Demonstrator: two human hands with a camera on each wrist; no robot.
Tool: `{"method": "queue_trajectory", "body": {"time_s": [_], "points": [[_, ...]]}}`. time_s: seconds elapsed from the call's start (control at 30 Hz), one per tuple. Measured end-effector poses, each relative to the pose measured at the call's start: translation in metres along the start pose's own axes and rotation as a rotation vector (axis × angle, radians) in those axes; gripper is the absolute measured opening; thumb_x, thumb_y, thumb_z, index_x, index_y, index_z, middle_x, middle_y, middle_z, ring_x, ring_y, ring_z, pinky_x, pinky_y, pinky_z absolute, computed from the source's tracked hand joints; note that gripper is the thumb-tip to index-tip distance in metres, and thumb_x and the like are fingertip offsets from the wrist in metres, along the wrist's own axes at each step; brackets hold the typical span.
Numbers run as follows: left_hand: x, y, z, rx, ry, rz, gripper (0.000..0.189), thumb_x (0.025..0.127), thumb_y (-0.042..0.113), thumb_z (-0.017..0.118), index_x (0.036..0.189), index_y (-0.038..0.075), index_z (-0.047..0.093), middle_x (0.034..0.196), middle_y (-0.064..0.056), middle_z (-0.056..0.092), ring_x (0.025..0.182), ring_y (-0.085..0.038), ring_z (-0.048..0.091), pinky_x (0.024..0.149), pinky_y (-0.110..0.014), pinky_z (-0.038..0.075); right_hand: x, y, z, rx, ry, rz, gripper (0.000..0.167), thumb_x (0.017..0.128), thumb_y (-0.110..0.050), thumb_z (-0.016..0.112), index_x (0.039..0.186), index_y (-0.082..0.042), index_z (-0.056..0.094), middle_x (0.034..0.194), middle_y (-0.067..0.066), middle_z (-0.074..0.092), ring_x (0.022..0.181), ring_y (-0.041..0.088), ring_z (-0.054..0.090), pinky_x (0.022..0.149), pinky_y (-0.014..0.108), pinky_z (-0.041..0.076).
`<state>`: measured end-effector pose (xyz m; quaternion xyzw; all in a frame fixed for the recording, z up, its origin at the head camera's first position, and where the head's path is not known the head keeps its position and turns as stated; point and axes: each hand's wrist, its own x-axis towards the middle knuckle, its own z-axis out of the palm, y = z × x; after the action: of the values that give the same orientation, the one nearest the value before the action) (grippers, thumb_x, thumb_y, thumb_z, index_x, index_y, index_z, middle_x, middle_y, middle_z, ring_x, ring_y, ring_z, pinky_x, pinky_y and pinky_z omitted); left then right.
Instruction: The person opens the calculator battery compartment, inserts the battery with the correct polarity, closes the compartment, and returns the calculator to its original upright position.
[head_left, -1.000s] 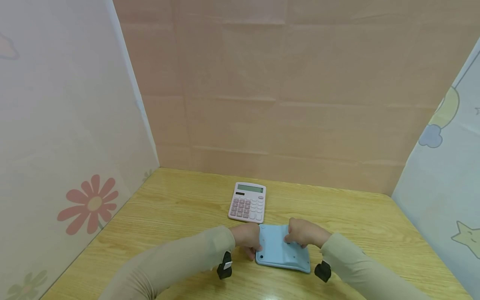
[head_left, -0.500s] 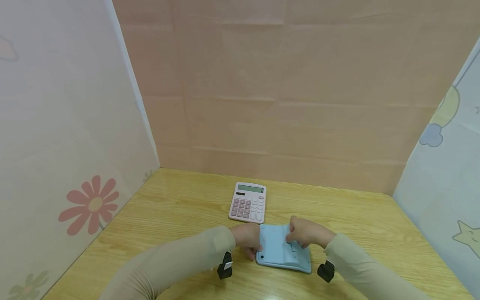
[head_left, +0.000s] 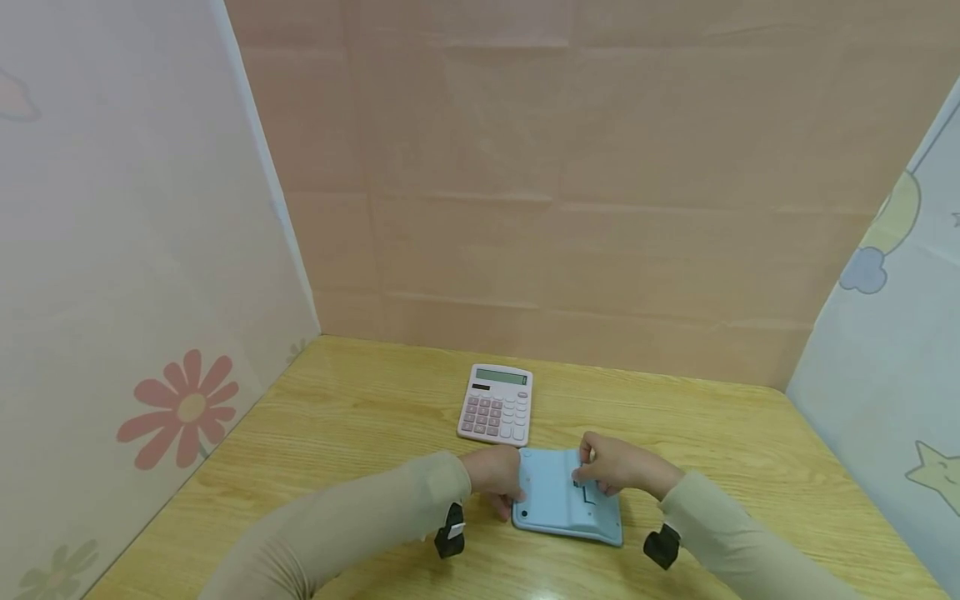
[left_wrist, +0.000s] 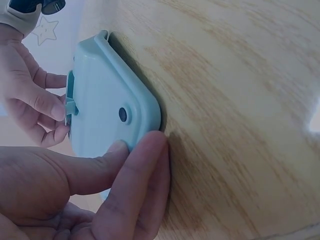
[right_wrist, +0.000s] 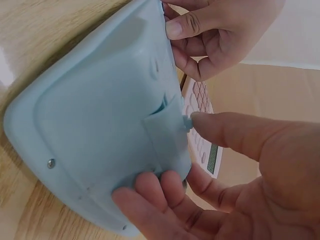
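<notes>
Blue plastic lies back side up between the person's hands: a blue calculator [head_left: 545, 492] on the near part of the table [head_left: 375, 408], a little right of the middle. From where I stand, the step in hand looks like working the small cover [right_wrist: 167, 132] loose, since one end of it stands proud of the back with a gap beneath; the same pose could suit seating it, so I cannot be sure. The right hand [head_left: 621, 464] pinches the cover, thumb against its tab [right_wrist: 187, 123] and fingertips on the other side. The left hand [head_left: 495, 473] grips the blue calculator's left end, thumb on the back, fingers at the edge. I would say the next move calls for a firm left hold while the right tips the cover gently, without straining the tab. What lies under it I cannot make out.

The blue calculator's long axis runs left to right, its right end slightly nearer. The ridged part of the back is toward the right, so I take its top to point right. Just beyond, toward the far left, the pink calculator [head_left: 495, 404] lies face up, its screen [head_left: 501, 377] at the far end.
</notes>
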<state>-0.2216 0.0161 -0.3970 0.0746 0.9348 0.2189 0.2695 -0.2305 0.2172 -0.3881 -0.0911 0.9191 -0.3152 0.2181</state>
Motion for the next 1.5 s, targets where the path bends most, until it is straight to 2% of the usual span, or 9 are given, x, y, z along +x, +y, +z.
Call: {"method": "queue_trajectory", "body": {"time_s": [0.2, 0.3, 0.43, 0.7, 0.93, 1.07, 1.27, 1.5], "points": [[0.001, 0.0, 0.001, 0.002, 0.004, -0.012, 0.023, 0.086, 0.011, 0.073, 0.075, 0.001, 0.056, 0.061, -0.009, 0.063, 0.05, -0.015, 0.059, 0.056, -0.024, 0.053, -0.002, 0.006, -0.005, 0.047, -0.08, -0.076, 0.033, 0.086, -0.017, 0.074, 0.1, -0.004, 0.047, 0.066, 0.001, 0.045, 0.056, 0.013, 0.041, 0.052, 0.024, 0.04], [0.002, 0.0, 0.001, 0.009, 0.006, -0.011, 0.023, 0.086, 0.012, 0.074, 0.074, 0.001, 0.057, 0.06, -0.008, 0.063, 0.049, -0.014, 0.058, 0.055, -0.023, 0.052, -0.002, 0.009, -0.008, 0.032, -0.125, -0.127, 0.042, 0.082, -0.017, 0.078, 0.105, -0.002, 0.045, 0.065, 0.001, 0.048, 0.055, 0.012, 0.041, 0.052, 0.022, 0.038], [0.003, -0.001, 0.001, 0.018, 0.007, -0.01, 0.024, 0.086, 0.012, 0.074, 0.072, 0.001, 0.058, 0.059, -0.007, 0.063, 0.049, -0.013, 0.058, 0.054, -0.023, 0.052, -0.004, 0.011, -0.01, -0.012, -0.145, -0.16, 0.052, 0.075, -0.016, 0.083, 0.108, -0.004, 0.044, 0.072, 0.004, 0.051, 0.061, 0.014, 0.044, 0.054, 0.023, 0.036], [0.004, -0.002, 0.003, 0.062, 0.017, 0.0, 0.025, 0.086, 0.014, 0.074, 0.07, 0.003, 0.059, 0.057, -0.005, 0.061, 0.049, -0.011, 0.054, 0.053, -0.021, 0.049, -0.004, 0.015, -0.009, -0.014, -0.119, -0.177, 0.055, 0.071, -0.013, 0.086, 0.108, -0.003, 0.045, 0.085, 0.009, 0.049, 0.075, 0.02, 0.045, 0.06, 0.028, 0.038], [0.005, -0.002, 0.002, 0.049, 0.006, 0.001, 0.024, 0.086, 0.013, 0.074, 0.071, 0.002, 0.058, 0.058, -0.006, 0.062, 0.048, -0.012, 0.055, 0.052, -0.021, 0.047, -0.002, 0.014, -0.007, -0.07, -0.051, -0.184, 0.054, 0.067, -0.012, 0.088, 0.104, -0.003, 0.048, 0.103, 0.011, 0.045, 0.092, 0.025, 0.044, 0.074, 0.036, 0.042], [0.005, -0.002, 0.002, 0.05, 0.007, 0.003, 0.024, 0.086, 0.014, 0.074, 0.071, 0.002, 0.058, 0.058, -0.006, 0.062, 0.048, -0.012, 0.056, 0.052, -0.021, 0.047, -0.003, 0.014, -0.006, -0.085, -0.045, -0.197, 0.054, 0.068, -0.013, 0.088, 0.103, -0.004, 0.048, 0.106, 0.011, 0.044, 0.093, 0.025, 0.043, 0.074, 0.034, 0.042], [0.005, -0.002, 0.002, 0.037, 0.004, 0.0, 0.024, 0.086, 0.013, 0.074, 0.071, 0.002, 0.059, 0.058, -0.006, 0.063, 0.049, -0.012, 0.057, 0.053, -0.021, 0.049, -0.003, 0.015, -0.007, -0.055, -0.068, -0.23, 0.054, 0.069, -0.011, 0.087, 0.105, -0.001, 0.047, 0.101, 0.011, 0.044, 0.086, 0.022, 0.043, 0.067, 0.028, 0.04], [0.005, -0.003, 0.002, 0.031, 0.003, 0.003, 0.023, 0.086, 0.012, 0.074, 0.073, 0.001, 0.058, 0.058, -0.006, 0.063, 0.049, -0.012, 0.057, 0.053, -0.022, 0.049, -0.002, 0.016, -0.008, -0.05, -0.086, -0.266, 0.054, 0.07, -0.012, 0.087, 0.104, -0.001, 0.047, 0.098, 0.011, 0.043, 0.08, 0.02, 0.042, 0.061, 0.026, 0.039]]}}
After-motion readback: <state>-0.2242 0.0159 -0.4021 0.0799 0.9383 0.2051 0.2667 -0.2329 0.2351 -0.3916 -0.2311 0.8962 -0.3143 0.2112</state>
